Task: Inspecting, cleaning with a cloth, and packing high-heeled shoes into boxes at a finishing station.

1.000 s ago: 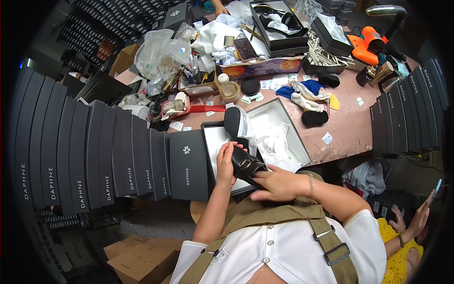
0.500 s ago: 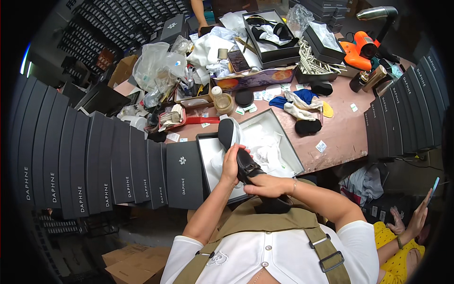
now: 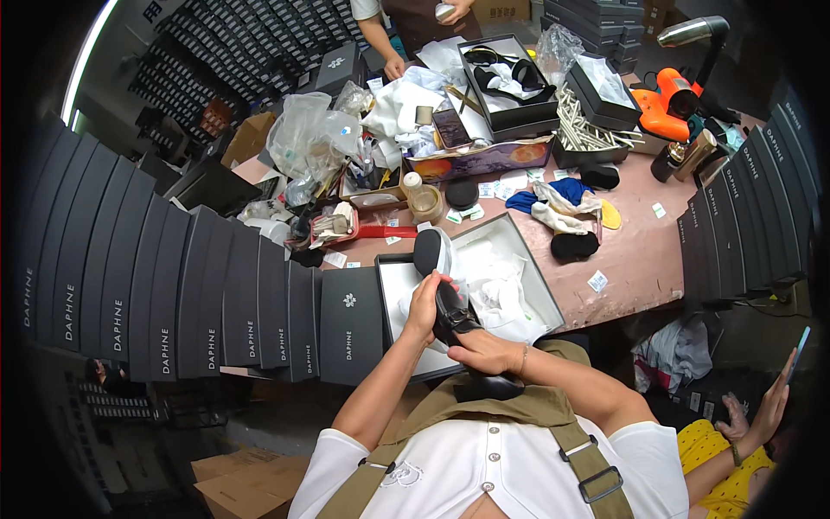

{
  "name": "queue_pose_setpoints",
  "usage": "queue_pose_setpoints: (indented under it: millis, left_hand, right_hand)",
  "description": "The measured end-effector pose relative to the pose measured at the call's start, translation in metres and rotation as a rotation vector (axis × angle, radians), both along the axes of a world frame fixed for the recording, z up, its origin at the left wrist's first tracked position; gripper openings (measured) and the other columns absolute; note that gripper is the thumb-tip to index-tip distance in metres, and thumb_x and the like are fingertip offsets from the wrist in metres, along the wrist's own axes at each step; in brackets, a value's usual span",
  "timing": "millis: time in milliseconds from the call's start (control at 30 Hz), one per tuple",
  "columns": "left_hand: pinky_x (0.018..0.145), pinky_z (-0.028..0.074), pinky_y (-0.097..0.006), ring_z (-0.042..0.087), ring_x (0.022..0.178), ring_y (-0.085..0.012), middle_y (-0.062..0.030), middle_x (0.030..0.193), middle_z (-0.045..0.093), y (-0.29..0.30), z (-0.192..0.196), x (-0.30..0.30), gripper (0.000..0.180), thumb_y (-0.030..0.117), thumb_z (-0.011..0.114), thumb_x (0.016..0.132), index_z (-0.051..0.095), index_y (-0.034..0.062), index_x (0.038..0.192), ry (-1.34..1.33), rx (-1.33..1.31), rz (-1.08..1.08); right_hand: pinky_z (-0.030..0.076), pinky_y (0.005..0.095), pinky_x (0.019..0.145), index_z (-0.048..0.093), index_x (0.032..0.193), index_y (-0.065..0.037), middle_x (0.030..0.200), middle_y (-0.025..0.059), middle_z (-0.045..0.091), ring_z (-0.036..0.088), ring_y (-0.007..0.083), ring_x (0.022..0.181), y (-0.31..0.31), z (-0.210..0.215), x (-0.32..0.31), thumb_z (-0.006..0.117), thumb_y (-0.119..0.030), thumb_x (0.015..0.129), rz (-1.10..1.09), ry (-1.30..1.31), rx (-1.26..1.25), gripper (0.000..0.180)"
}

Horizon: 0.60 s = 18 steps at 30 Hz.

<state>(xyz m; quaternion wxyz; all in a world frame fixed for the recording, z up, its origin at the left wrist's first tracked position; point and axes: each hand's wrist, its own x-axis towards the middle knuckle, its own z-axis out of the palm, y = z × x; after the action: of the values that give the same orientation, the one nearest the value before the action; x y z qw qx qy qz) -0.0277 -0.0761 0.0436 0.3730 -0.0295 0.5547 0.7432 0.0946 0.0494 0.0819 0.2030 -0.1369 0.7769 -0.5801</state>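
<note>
A black shoe (image 3: pixel 451 304) with a strap and buckle is held in front of my chest, tilted, above the near edge of an open shoebox (image 3: pixel 538 298). My left hand (image 3: pixel 422 310) wraps round its upper part, fingers closed. Lower down, my right hand (image 3: pixel 486 351) grips it near the buckle, covering its middle. A black part (image 3: pixel 488 386) shows below that hand. Just beyond my left fingers is a dark sole-shaped piece (image 3: pixel 427 252) with a whitish edge; I cannot tell whether the hand touches it. White tissue paper (image 3: pixel 497 290) fills much of the box.
Closed grey shoeboxes (image 3: pixel 199 294) stand in a row at left, more (image 3: pixel 735 221) at right. Beyond lie a red-handled tray (image 3: pixel 337 227), a jar (image 3: pixel 424 201), cloths (image 3: pixel 566 208) and an orange heat tool (image 3: pixel 666 104). A co-worker's hand (image 3: pixel 395 67) is across the table; another person holds a phone (image 3: pixel 797 350).
The view has shifted, so the table appears further right. Both my hands still hold the shoe, with its lower part turned slightly. Across the table, more of the co-worker shows.
</note>
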Motion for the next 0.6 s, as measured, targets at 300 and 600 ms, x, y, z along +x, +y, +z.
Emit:
queue_pose_setpoints:
  millis: [300, 600]
  left_hand:
    - [0.069, 0.055, -0.034, 0.065, 0.077, -0.0212, -0.0113, 0.090, 0.063, 0.001, -0.003, -0.002, 0.041, 0.043, 0.044, 0.099, 0.055, 0.0035, 0.103, -0.040, -0.010, -0.049]
    - [0.067, 0.056, -0.039, 0.065, 0.073, -0.0249, -0.0125, 0.086, 0.063, -0.031, -0.010, -0.005, 0.037, 0.044, 0.050, 0.096, 0.054, 0.0075, 0.100, -0.096, -0.076, 0.151]
  right_hand:
    - [0.042, 0.0463, 0.088, 0.052, 0.102, 0.006, 0.098, 0.0291, 0.059, 0.056, 0.0446, 0.096, -0.010, -0.005, 0.005, 0.028, -0.054, 0.099, -0.065, -0.039, 0.040, 0.065]
    - [0.037, 0.0413, 0.100, 0.054, 0.116, 0.010, 0.113, 0.0298, 0.058, 0.053, 0.0405, 0.110, -0.029, -0.011, -0.035, 0.013, -0.073, 0.091, 0.019, -0.283, 0.003, 0.097]
